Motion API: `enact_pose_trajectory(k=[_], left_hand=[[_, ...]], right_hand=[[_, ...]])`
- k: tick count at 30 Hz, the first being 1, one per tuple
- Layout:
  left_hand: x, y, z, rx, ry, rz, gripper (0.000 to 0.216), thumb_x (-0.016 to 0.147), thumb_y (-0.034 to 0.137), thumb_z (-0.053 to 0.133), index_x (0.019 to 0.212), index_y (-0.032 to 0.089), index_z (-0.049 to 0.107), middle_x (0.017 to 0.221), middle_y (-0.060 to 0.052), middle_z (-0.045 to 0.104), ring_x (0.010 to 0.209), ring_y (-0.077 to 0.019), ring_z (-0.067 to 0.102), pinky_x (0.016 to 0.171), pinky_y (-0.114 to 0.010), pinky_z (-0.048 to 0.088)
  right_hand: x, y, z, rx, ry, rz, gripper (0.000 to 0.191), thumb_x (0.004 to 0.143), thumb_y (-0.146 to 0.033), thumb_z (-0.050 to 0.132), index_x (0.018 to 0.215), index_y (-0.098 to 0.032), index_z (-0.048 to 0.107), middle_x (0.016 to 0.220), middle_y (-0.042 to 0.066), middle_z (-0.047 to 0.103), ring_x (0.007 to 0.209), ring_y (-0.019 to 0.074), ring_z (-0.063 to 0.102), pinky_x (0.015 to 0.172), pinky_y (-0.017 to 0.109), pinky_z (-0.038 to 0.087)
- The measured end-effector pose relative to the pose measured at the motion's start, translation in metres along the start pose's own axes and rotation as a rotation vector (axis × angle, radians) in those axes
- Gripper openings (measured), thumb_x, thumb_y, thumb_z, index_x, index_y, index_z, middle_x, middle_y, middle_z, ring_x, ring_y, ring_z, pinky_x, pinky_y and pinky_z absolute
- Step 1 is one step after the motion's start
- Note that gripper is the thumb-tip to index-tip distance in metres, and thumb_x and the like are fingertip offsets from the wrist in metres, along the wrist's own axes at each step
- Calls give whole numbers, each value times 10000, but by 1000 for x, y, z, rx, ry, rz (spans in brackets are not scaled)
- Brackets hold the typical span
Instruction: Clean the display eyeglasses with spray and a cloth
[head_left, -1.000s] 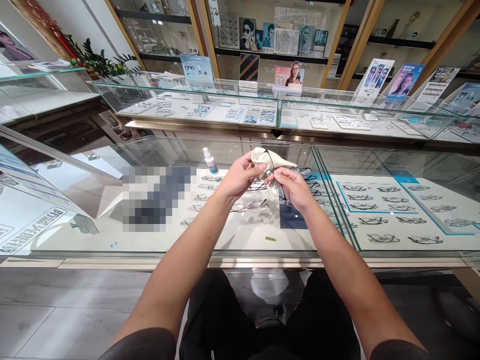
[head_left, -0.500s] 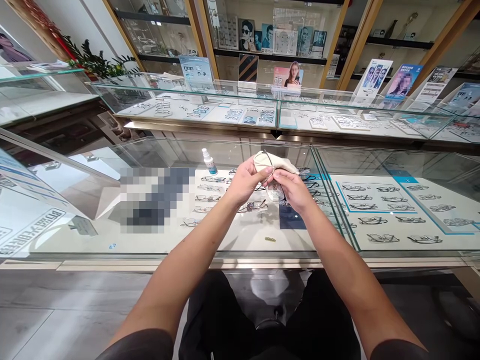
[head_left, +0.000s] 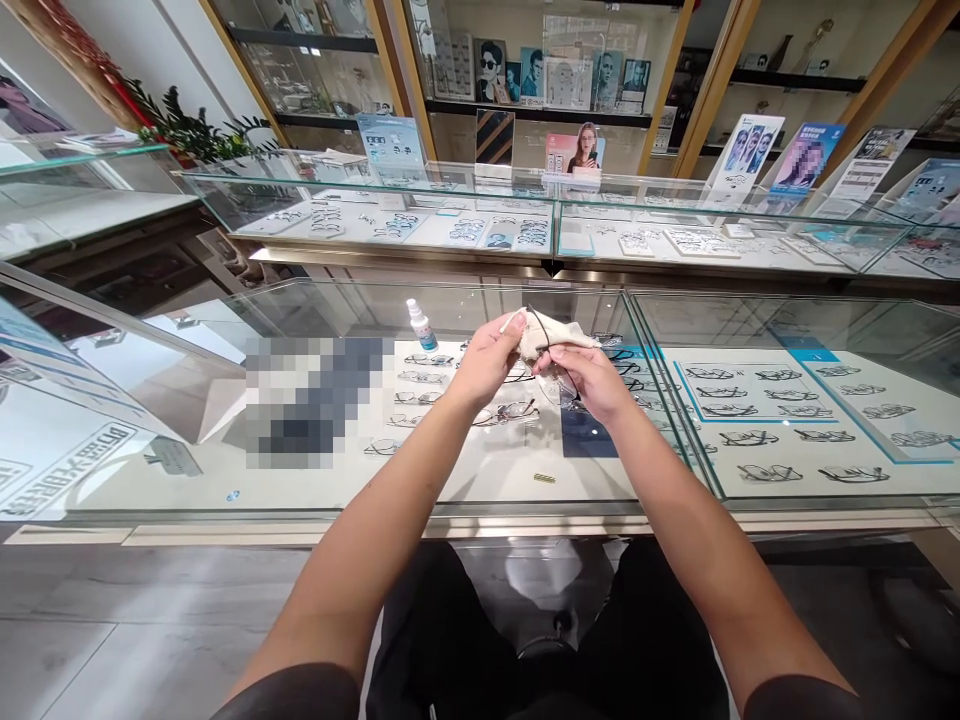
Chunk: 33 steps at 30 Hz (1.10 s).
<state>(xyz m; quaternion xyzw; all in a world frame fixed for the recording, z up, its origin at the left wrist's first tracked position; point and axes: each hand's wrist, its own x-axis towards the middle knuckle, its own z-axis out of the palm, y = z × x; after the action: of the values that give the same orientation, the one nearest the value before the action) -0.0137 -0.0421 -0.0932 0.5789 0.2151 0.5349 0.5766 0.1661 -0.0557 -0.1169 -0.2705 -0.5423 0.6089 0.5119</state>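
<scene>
Above the glass counter, both my hands are closed around a cream cleaning cloth (head_left: 564, 330) and a pair of thin-framed eyeglasses (head_left: 553, 390). My left hand (head_left: 489, 358) pinches the cloth's left part, thumb on top. From the other side my right hand (head_left: 589, 378) grips the cloth and the frame, fingertips close to the left ones. One dark temple arcs up over the cloth, and a clear lens shows below the right fingers. Cloth and fingers hide the rest of the frame. A white spray bottle (head_left: 421, 326) stands on the counter beyond my left hand.
Rows of eyeglasses (head_left: 750, 438) lie inside the glass display counter (head_left: 450, 510). A small gold-coloured piece (head_left: 544, 478) is near the front edge. Behind stands a second glass case (head_left: 555, 262) with leaflets on top. A mirror-like panel (head_left: 97, 370) leans at the left.
The cloth has shifted slightly right and been refolded between my fingers. The temple now stands out more over the cloth, and more of the lens shows under my right hand.
</scene>
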Motion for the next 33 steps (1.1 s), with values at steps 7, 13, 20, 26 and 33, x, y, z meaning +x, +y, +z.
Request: enact_pose_trajectory(k=[7, 13, 20, 26, 33], left_hand=[[-2, 3, 5, 4, -6, -20, 466, 782, 464, 982, 972, 173, 671, 694, 7, 668, 586, -119, 580, 597, -255, 469], [-2, -9, 6, 140, 185, 98, 484, 925, 615, 817, 803, 180, 642, 611, 15, 614, 526, -105, 528, 549, -246, 408], [1, 7, -7, 47, -67, -51, 467, 945, 621, 789, 936, 159, 723, 735, -55, 717, 660, -167, 655, 665, -289, 534], [-1, 8, -4, 12, -93, -42, 398, 817, 407, 967, 1006, 159, 719, 719, -15, 696, 637, -137, 630, 651, -270, 534], [-4, -5, 10, 80, 151, 67, 491, 925, 630, 812, 817, 180, 647, 572, 20, 595, 447, -97, 502, 480, -245, 417]], right_hand=[[0, -2, 2, 48, 7, 54, 346, 769, -554, 891, 791, -213, 840, 838, 45, 779, 826, 189, 663, 827, 327, 532], [1, 3, 8, -31, -39, 38, 371, 808, -568, 863, 784, -198, 844, 819, 41, 770, 835, 186, 645, 844, 328, 491], [0, -2, -1, 6, 22, 60, 348, 794, -549, 866, 774, -203, 837, 820, 46, 777, 799, 185, 657, 782, 320, 499], [-1, -3, 1, 59, -24, 42, 350, 793, -555, 885, 814, -211, 826, 864, 47, 776, 852, 199, 676, 876, 349, 551], [0, 15, 7, -68, -58, -22, 350, 879, -575, 833, 871, -226, 830, 897, 46, 764, 883, 203, 647, 922, 359, 536]])
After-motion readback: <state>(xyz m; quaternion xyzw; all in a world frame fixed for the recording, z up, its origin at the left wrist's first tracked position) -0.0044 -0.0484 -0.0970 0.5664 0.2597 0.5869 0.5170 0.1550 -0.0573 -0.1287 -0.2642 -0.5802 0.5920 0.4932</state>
